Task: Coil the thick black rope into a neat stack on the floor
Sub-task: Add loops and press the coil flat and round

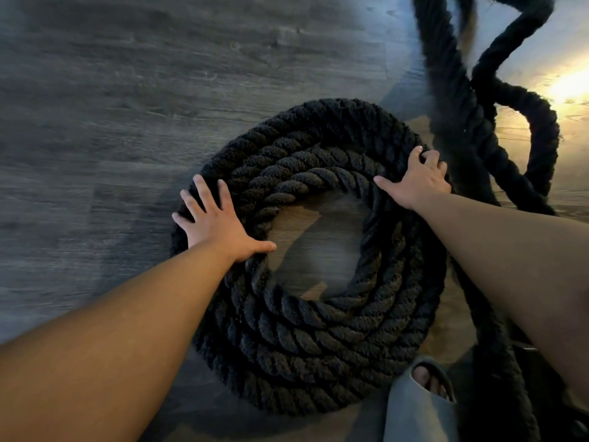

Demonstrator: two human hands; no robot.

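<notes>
The thick black rope (306,339) lies in a round coil of several turns on the wood floor, with a bare patch of floor in its middle. My left hand (220,221) rests flat on the coil's left side, fingers spread and straight. My right hand (417,183) is on the coil's upper right edge, its fingers curled over the outer turn and thumb stretched inward. The loose rest of the rope (471,129) runs off in loops to the upper right and down the right side.
A foot in a grey open-toed slipper (417,406) stands at the coil's near edge, bottom centre. Grey wood floor (127,122) stretches to the left and back. Bright light glares off the floor at the far right.
</notes>
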